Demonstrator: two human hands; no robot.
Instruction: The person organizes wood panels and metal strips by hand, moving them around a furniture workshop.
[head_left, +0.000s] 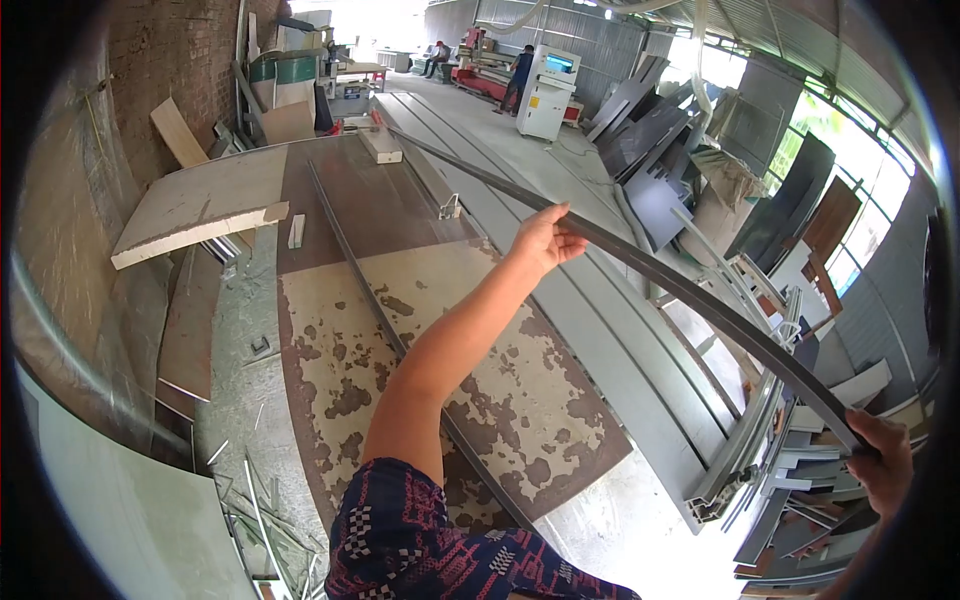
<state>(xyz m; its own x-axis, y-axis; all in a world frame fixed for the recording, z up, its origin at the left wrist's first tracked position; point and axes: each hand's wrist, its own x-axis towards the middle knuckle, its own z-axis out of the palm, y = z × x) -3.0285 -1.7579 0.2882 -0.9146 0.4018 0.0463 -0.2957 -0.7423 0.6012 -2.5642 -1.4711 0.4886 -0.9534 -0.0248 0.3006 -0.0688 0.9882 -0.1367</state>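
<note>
A long dark strip point(700, 300), which looks like a metal or plastic profile, runs from the far end of the worktable towards the lower right. My left hand point(548, 238) is closed on it partway along, with the arm stretched forward over the table. Near the strip's close end, my right hand point(882, 460) grips it at the right edge of the view. A second long dark strip point(345, 240) lies lengthwise on the brown table surface point(550, 440), passing behind my left forearm. That surface is worn, with pale peeling patches.
Beside the table are long grey metal beams point(600, 310). Offcuts and panels point(800, 490) crowd the right side; a board point(200, 200) juts out at left. Thin scraps point(260, 510) litter the floor. Far back, a person point(518, 75) stands near a white machine cabinet point(547, 95); another sits.
</note>
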